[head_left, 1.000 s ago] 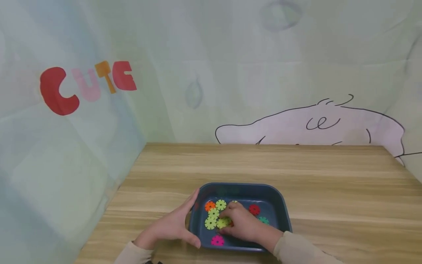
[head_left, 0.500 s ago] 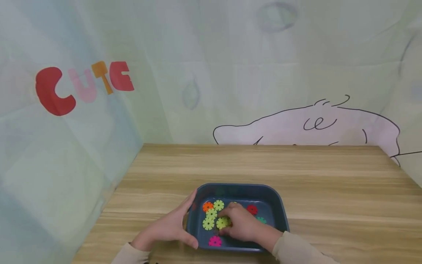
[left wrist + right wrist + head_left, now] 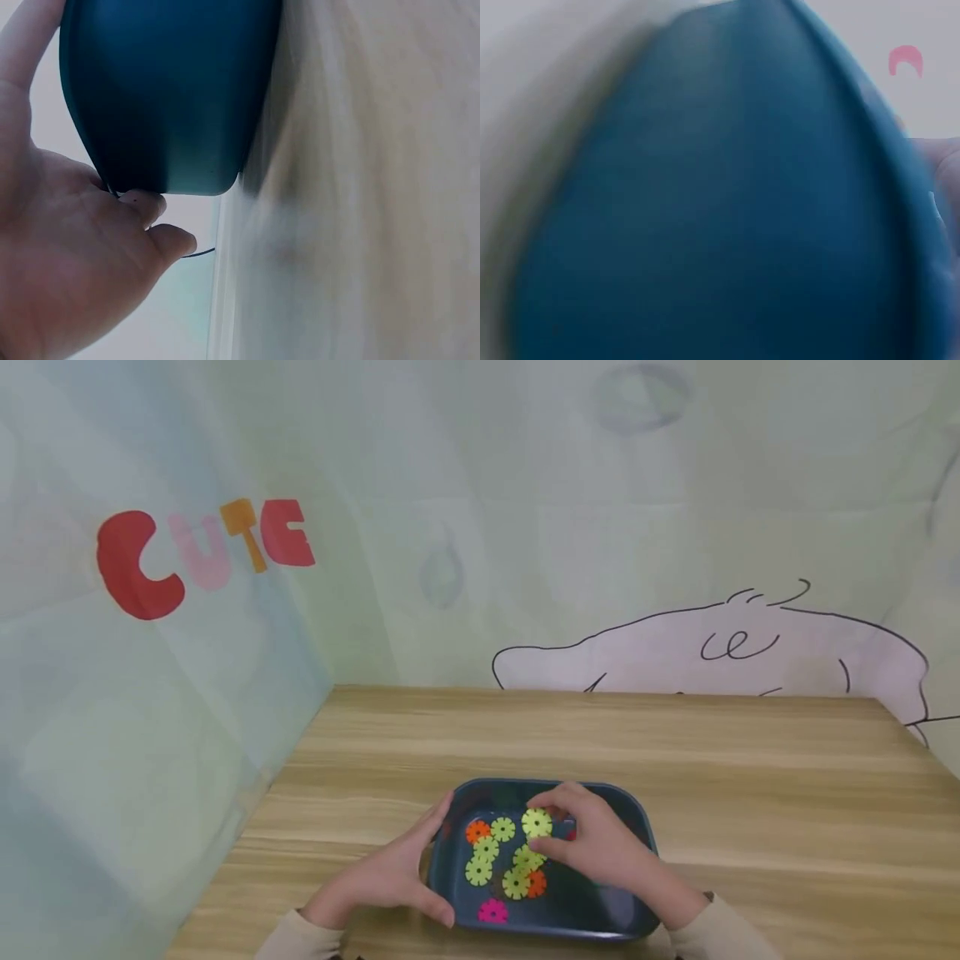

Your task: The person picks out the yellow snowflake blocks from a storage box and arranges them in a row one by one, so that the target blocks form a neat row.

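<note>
A dark blue tray (image 3: 618, 918) holds several small notched plastic discs. My left hand (image 3: 401, 870) is spread along its left end, thumb by the front corner and fingers by the back one. In the left wrist view, fingertips (image 3: 146, 204) bend in at the tray's rim. Over the tray, my right hand (image 3: 596, 839) pinches a yellow-green notched disc (image 3: 537, 823) between thumb and finger. Below it lie another yellow-green disc (image 3: 516, 884) and an orange one (image 3: 536, 883). The right wrist view is mostly filled by the tray's outer wall (image 3: 705, 195).
More discs lie at the tray's left: an orange one (image 3: 477, 832), a yellow-green one (image 3: 479, 871) and a pink one (image 3: 492, 911). A wooden table (image 3: 585, 735) carries the tray. Behind it hangs a printed cloth backdrop (image 3: 420, 460).
My right hand has risen from the tray floor toward the back right, now with a yellow-green disc pinched in it. Discs it covered now show. My left hand stays at the tray.
</note>
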The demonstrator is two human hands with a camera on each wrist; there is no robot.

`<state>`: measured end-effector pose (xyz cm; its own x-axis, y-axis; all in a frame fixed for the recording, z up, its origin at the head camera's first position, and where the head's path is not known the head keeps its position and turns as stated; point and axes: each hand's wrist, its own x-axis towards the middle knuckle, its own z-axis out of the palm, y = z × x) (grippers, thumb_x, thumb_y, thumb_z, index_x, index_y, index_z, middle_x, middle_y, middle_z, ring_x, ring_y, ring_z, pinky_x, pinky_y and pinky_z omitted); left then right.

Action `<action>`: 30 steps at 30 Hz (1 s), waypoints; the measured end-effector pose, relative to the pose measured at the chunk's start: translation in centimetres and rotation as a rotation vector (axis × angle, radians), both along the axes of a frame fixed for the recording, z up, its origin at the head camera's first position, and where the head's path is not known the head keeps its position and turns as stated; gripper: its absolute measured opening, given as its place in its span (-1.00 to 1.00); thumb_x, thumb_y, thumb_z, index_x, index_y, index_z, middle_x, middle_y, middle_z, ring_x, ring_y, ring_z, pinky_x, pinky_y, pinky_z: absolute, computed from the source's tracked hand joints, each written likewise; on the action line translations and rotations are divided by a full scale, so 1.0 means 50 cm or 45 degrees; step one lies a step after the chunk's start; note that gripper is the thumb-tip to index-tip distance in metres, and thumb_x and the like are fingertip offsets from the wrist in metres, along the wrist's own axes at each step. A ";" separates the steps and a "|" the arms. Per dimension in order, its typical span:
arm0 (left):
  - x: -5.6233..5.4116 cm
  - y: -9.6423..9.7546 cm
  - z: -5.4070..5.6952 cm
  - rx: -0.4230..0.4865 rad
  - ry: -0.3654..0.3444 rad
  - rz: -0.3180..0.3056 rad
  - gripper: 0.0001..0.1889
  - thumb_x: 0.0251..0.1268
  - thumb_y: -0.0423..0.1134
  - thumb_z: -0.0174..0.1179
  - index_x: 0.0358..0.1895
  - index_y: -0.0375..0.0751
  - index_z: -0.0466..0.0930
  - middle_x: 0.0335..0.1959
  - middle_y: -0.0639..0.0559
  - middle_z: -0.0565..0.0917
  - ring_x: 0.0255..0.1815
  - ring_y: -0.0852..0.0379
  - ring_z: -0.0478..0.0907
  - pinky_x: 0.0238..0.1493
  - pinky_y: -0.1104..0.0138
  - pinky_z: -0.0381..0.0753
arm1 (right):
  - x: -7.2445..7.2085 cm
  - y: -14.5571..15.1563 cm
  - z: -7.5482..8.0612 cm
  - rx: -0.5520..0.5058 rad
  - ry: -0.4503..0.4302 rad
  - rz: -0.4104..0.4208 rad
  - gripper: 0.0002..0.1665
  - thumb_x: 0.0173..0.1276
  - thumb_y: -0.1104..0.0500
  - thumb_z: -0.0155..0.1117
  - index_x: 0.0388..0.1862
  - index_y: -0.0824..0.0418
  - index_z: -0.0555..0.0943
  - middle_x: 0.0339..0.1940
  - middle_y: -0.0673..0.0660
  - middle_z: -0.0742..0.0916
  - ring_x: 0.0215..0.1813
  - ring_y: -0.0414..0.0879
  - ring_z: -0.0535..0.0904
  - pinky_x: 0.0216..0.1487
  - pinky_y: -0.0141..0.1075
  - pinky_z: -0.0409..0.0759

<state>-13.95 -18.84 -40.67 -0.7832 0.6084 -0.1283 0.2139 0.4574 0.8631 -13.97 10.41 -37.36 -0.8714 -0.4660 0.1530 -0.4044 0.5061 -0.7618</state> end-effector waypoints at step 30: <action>0.000 -0.002 -0.003 -0.009 -0.022 -0.016 0.42 -0.19 0.06 0.56 0.55 -0.10 -0.47 0.56 -0.28 -0.33 0.53 -0.32 -0.29 0.40 -0.24 -0.11 | -0.152 0.221 0.010 0.188 0.061 -0.441 -0.48 0.21 0.17 0.41 0.09 0.41 0.57 -0.09 0.34 0.64 -0.09 0.13 0.52 -0.20 -0.20 0.50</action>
